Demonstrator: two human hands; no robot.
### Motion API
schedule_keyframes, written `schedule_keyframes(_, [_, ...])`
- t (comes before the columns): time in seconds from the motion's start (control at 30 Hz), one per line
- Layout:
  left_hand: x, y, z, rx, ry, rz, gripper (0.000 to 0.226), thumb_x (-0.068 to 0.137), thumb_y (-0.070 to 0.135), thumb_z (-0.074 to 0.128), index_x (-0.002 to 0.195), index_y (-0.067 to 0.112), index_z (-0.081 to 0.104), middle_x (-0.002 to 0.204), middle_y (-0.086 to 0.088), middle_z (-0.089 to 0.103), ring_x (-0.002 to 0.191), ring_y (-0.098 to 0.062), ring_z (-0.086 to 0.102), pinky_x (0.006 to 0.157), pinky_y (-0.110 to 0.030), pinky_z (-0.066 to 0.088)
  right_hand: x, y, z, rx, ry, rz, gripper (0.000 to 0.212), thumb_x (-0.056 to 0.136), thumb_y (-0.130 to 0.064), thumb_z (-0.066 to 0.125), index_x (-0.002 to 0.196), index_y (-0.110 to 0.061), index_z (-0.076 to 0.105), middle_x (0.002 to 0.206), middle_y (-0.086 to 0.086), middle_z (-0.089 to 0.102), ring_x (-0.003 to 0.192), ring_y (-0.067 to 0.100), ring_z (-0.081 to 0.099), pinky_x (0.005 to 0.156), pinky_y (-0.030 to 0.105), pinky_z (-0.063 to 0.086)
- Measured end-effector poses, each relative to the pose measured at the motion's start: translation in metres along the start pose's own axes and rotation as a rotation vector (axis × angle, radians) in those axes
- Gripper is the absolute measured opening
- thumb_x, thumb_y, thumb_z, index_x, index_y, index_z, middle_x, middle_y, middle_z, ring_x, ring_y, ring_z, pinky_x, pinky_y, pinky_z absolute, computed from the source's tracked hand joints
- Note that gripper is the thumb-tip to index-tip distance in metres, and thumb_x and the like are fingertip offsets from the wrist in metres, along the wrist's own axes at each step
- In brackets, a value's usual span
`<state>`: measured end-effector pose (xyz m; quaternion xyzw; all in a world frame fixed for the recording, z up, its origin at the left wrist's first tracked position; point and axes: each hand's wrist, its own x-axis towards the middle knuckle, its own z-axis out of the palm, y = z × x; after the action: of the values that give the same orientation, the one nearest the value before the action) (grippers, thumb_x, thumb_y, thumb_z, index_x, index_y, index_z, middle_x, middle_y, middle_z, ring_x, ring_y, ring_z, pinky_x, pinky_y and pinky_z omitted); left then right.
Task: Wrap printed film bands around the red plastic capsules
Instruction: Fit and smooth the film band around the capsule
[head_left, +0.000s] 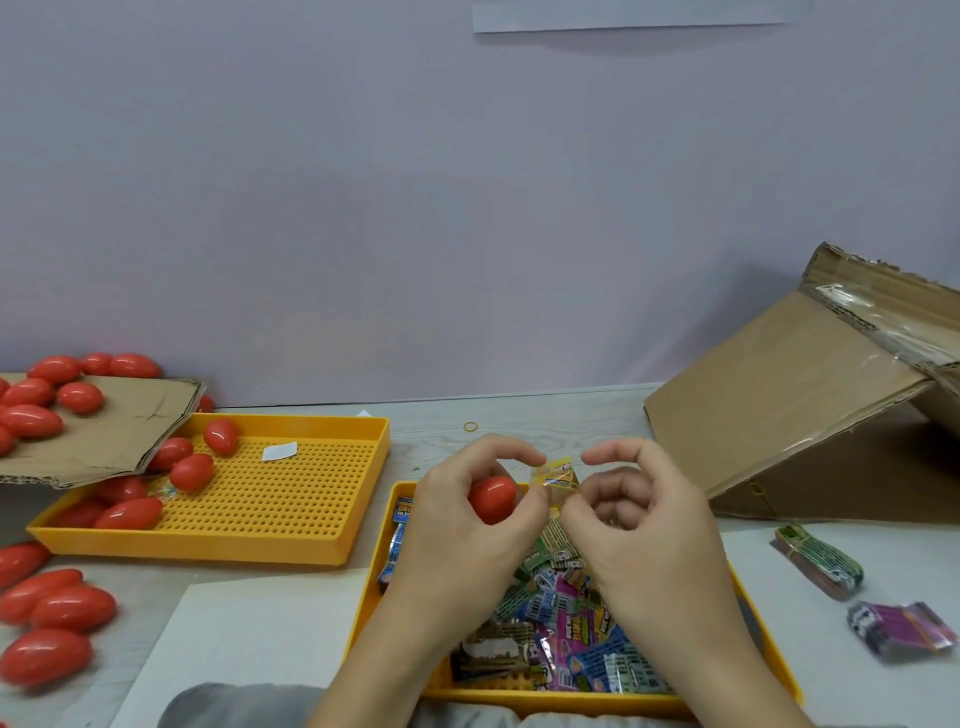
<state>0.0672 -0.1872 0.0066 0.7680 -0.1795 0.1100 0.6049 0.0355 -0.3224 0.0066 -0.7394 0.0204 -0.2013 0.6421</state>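
My left hand (460, 525) grips a red capsule (492, 499) above the near yellow tray (571, 699). A small yellow printed film band (558, 475) hangs between both hands, just right of the capsule. My right hand (641, 519) pinches the band's right side with thumb and curled fingers, index finger raised. My left thumb and fingertip touch the band's left edge. Under the hands, several loose printed film bands (566, 623) fill the near tray.
A perforated yellow tray (291, 545) at left holds several red capsules (192, 472). More capsules lie on a cardboard sheet (119, 431) and on the table at far left (57, 608). A tilted cardboard box (810, 415) stands at right, with two band bundles (818, 561) near it.
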Motion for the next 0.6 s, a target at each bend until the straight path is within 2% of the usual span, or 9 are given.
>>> schedule_keyframes(0.13, [0.001,0.0025,0.0005,0.02,0.032,0.001,0.019,0.087,0.009,0.066,0.079,0.026,0.067,0.069,0.01,0.061,0.057,-0.001,0.055,0.052,-0.012,0.042,-0.0007,0.001,0.0023,-0.043,-0.071,0.029,0.034,0.081,-0.007,0.07,0.102,-0.031,0.059,0.066,0.002,0.064,0.052,0.006,0.054,0.048,0.016,0.042])
schedule_keyframes(0.23, [0.0005,0.0022,0.0002,0.009,0.01,-0.015,0.017,0.087,0.01,0.067,0.082,0.026,0.067,0.066,0.006,0.059,0.054,-0.001,0.052,0.051,-0.012,0.042,-0.0002,0.0024,0.0021,-0.03,-0.078,0.039,0.032,0.081,-0.007,0.07,0.101,-0.03,0.06,0.067,0.004,0.065,0.051,0.006,0.053,0.047,0.017,0.041])
schedule_keyframes(0.33, [-0.0016,0.0006,-0.0012,-0.022,-0.099,-0.054,0.019,0.082,0.02,0.073,0.093,0.032,0.065,0.064,0.002,0.054,0.056,-0.006,0.049,0.056,-0.017,0.044,0.0006,0.0034,0.0014,0.002,-0.053,0.038,0.03,0.081,-0.006,0.069,0.099,-0.029,0.06,0.068,0.003,0.068,0.051,0.007,0.055,0.046,0.017,0.041])
schedule_keyframes(0.4, [-0.003,0.0002,-0.0015,0.006,-0.176,-0.065,0.024,0.076,0.029,0.073,0.098,0.036,0.065,0.066,0.004,0.055,0.058,-0.005,0.051,0.059,-0.016,0.046,0.0012,0.0041,0.0005,0.025,-0.035,0.041,0.031,0.082,-0.004,0.066,0.098,-0.03,0.061,0.07,0.002,0.069,0.053,0.008,0.058,0.046,0.016,0.042])
schedule_keyframes(0.5, [-0.0032,0.0026,-0.0003,0.025,-0.191,-0.045,0.019,0.083,0.02,0.076,0.095,0.032,0.068,0.066,0.008,0.058,0.058,-0.001,0.055,0.058,-0.013,0.047,0.002,0.0042,0.0,0.062,-0.024,0.053,0.031,0.083,-0.002,0.065,0.098,-0.03,0.061,0.071,0.001,0.07,0.055,0.008,0.061,0.047,0.015,0.043])
schedule_keyframes(0.6, [-0.0012,0.0023,-0.0009,-0.059,-0.131,-0.073,0.019,0.088,0.013,0.069,0.09,0.032,0.065,0.063,0.003,0.053,0.054,-0.008,0.047,0.052,-0.019,0.043,0.0022,0.0049,0.0006,0.075,-0.026,0.059,0.032,0.083,-0.003,0.068,0.1,-0.029,0.06,0.073,0.002,0.07,0.052,0.005,0.057,0.044,0.014,0.04])
